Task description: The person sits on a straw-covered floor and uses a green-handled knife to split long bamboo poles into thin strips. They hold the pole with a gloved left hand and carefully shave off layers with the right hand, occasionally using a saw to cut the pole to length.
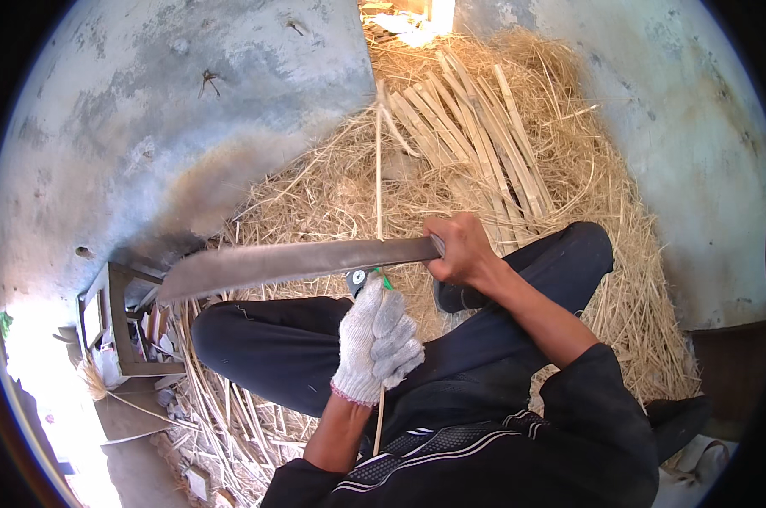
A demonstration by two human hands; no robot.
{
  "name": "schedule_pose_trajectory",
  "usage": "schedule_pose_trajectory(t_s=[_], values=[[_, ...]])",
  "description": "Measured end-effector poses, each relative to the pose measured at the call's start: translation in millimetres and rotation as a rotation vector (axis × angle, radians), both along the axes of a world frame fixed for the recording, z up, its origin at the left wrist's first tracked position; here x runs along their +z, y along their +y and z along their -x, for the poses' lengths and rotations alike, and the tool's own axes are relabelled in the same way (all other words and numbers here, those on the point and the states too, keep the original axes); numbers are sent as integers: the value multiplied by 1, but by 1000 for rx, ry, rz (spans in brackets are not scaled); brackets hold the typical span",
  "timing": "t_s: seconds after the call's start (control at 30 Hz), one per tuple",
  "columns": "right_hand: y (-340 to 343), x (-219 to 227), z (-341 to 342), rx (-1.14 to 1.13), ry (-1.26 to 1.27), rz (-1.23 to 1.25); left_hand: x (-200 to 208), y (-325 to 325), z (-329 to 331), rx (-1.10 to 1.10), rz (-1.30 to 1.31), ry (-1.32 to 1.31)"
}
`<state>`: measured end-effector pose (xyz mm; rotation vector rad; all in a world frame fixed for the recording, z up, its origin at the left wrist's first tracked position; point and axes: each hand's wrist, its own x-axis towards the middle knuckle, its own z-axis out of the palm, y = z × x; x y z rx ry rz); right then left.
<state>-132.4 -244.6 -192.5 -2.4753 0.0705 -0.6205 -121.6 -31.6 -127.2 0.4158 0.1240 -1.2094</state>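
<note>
My right hand [463, 248] is bare and closed round the handle end of a machete. Its long, dull brown blade [290, 264] reaches left over my crossed legs, broad tip toward the left knee. In a white knitted glove, my left hand [376, 334] is closed on a thin bamboo strip [379, 182], which runs away from me and passes under the blade. Below the glove the strip's near end [378, 423] comes out against my dark shirt. Whether the blade touches the strip I cannot tell. Something green and dark with a round light spot [359, 278] shows just beyond the glove.
Split bamboo slats [476, 135] lie in a pile on loose straw-like shavings [315, 203] ahead. Pale, stained walls [256, 85] stand on both sides. A wooden box frame [116, 322] with odds and ends is at the left, and more thin strips [222, 415] lie beside my left leg.
</note>
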Motion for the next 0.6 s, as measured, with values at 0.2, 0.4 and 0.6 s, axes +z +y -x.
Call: schedule_pose_trajectory(t_s=[0.2,0.4,0.6], values=[[-84,15,-75,-407,199,-60,-4,4,26,-47,-82,14],[-105,-7,-64,51,236,-459,-14,18,12,-23,-344,-196],[-45,9,-15,409,583,-1339,-12,16,0,52,-469,-486]])
